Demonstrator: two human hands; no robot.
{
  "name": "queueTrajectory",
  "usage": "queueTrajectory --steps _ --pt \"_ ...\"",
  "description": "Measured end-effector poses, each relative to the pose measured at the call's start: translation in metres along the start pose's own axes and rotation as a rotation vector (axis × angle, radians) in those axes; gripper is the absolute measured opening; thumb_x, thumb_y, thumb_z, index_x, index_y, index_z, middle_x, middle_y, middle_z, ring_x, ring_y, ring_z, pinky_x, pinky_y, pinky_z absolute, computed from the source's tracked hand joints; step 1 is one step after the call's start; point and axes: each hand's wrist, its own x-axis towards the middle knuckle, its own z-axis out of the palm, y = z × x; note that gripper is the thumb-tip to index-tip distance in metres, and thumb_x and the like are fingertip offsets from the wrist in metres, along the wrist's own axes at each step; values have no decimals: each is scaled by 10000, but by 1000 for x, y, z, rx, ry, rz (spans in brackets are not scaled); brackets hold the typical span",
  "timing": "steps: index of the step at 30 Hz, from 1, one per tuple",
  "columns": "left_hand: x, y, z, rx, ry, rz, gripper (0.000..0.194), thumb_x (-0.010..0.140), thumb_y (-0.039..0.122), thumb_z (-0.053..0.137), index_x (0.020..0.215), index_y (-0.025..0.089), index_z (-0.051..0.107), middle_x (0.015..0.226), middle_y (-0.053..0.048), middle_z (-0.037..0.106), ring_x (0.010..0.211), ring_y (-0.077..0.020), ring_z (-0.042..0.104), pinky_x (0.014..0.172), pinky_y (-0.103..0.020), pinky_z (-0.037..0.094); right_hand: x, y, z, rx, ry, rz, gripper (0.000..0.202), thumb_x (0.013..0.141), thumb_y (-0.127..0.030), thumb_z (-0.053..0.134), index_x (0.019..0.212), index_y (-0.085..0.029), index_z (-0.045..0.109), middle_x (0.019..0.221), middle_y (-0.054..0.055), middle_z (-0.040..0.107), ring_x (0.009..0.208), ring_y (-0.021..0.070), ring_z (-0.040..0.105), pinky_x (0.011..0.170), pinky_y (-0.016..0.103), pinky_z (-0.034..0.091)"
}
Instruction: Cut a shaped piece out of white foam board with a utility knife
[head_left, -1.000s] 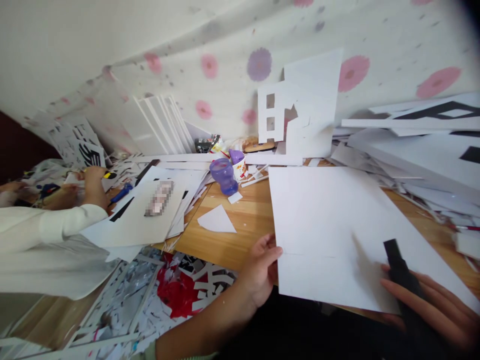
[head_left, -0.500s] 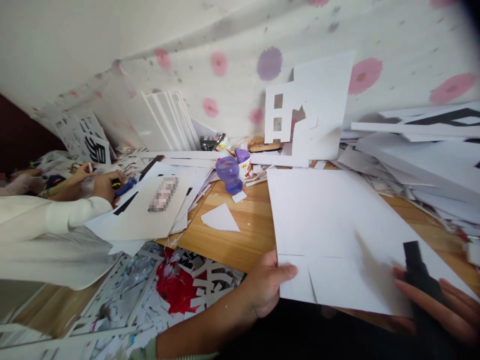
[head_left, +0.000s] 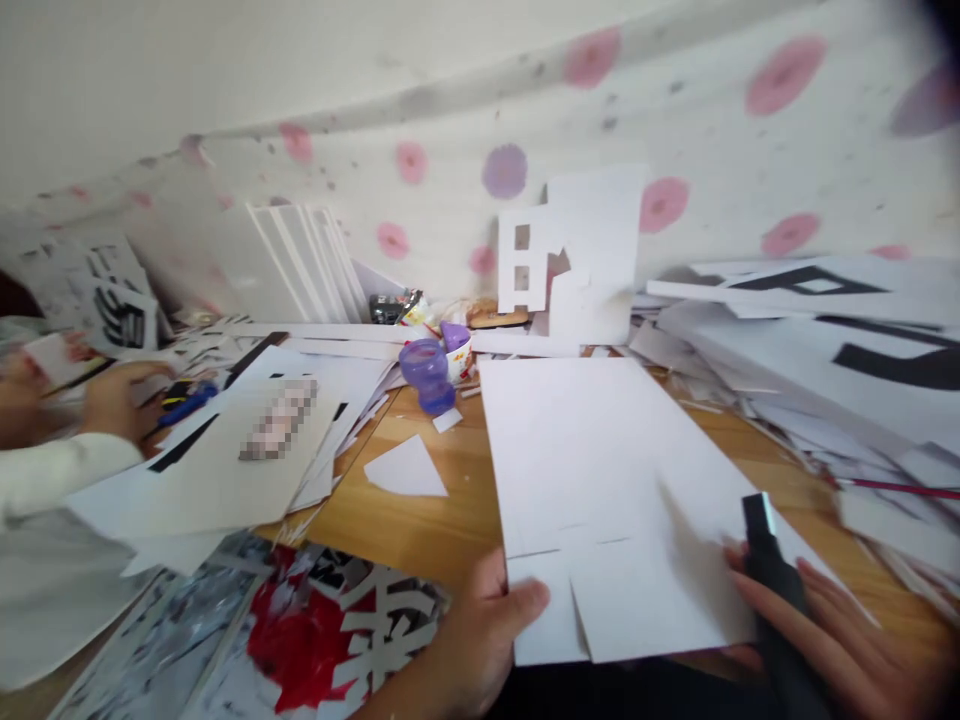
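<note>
- Left, we see the left hand (head_left: 487, 630) grasping the near left corner of a white board (head_left: 592, 430), thumb pressed on top, fingers beneath.
- Right, the right hand (head_left: 832, 620) grasps a black tool (head_left: 776, 580), its shiny tip pointing away from the wearer, above the board's right side.
- The board lies in front of the wearer over a wooden table (head_left: 472, 510), its near edge reaching past the wood. We note a slit running in from that edge beside the left thumb, and a thin line coming in from the left edge (two fainter marks show farther in).
- Beyond the board, a cut-out sheet (head_left: 600, 260) with square openings stands upright before a flowered curtain (head_left: 450, 90).
- To the board's left, we find a purple cup (head_left: 427, 375) just beside a paper cup (head_left: 459, 355), with a pointed white scrap (head_left: 406, 468) on the wood nearer the wearer.
- Farther left, sheets (head_left: 217, 490) lie piled with black shapes showing, and white panels (head_left: 307, 260) lean in a row behind them.
- At far left, a co-worker's hand (head_left: 120, 395) is near a blue tool (head_left: 187, 403); what it grips, we cannot tell.
- Below the table edge, we see red plastic (head_left: 300, 640) among paper offcuts (head_left: 390, 620).
- On the right, a heap (head_left: 795, 370) of white pieces rises beside the board, a red stick (head_left: 900, 488) lying across its near part.
</note>
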Motion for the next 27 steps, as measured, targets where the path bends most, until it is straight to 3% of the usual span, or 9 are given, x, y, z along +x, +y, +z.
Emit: queueTrajectory --steps 2,4,10,16,19,22,23,25,27 --pt "0 -2 -3 -22 21 -5 406 768 352 769 1133 187 701 1131 -134 725 1056 -317 663 921 -464 482 8 3 0 -51 -26 -161 673 863 -372 577 1498 -321 360 1234 122 671 1107 359 650 898 543 536" --pt "4 -4 -4 -50 51 -5 396 758 353 779 1112 190 706 1133 -131 725 1072 -315 657 943 -467 476 18 5 0 -122 -22 -179 620 894 -359 559 1483 -281 381 1226 124 671 1113 357 642 905 540 532" --pt "24 -9 13 -81 139 20 375 722 322 812 1044 164 702 1093 -122 739 1071 -298 657 982 -450 462 39 1 5 -88 -66 81 462 914 -372 581 1355 -258 501 1234 154 624 1121 359 612 970 610 475" --pt "37 -20 31 -25 132 -60 417 749 357 783 1102 170 663 1108 -112 727 996 -259 677 887 -391 509 41 10 1 72 -193 168 472 903 -445 593 1320 -226 547 1278 173 583 1208 351 552 935 546 524" --pt "35 -10 22 222 2 -193 386 776 426 743 1051 166 668 961 -105 746 824 -227 699 723 -345 537 43 13 -8 140 -225 186 449 897 -410 617 1311 -247 559 1291 154 586 1210 331 561 952 529 519" --pt "29 6 4 697 -130 -288 260 827 414 665 770 161 659 668 -63 704 577 -178 647 536 -279 482 44 12 -17 249 -197 219 445 868 -369 669 1290 -271 571 1252 127 614 1159 299 604 933 479 537" --pt "26 10 -2 890 -83 -165 274 849 384 632 674 174 625 592 -39 663 520 -156 604 504 -261 450 44 11 -19 303 -202 242 446 861 -360 679 1285 -275 571 1232 117 626 1143 289 616 923 460 544" --pt "21 13 -10 1228 24 254 291 868 302 598 599 193 589 525 -5 600 481 -130 538 494 -251 415 43 7 -23 417 -219 307 456 846 -347 695 1279 -275 572 1192 94 653 1115 271 636 915 432 550" --pt "17 10 -14 1410 -2 689 155 852 225 619 704 199 653 600 -9 639 561 -141 573 565 -265 461 42 0 -26 529 -197 370 469 843 -345 696 1288 -272 567 1103 71 691 1036 253 672 881 410 565"
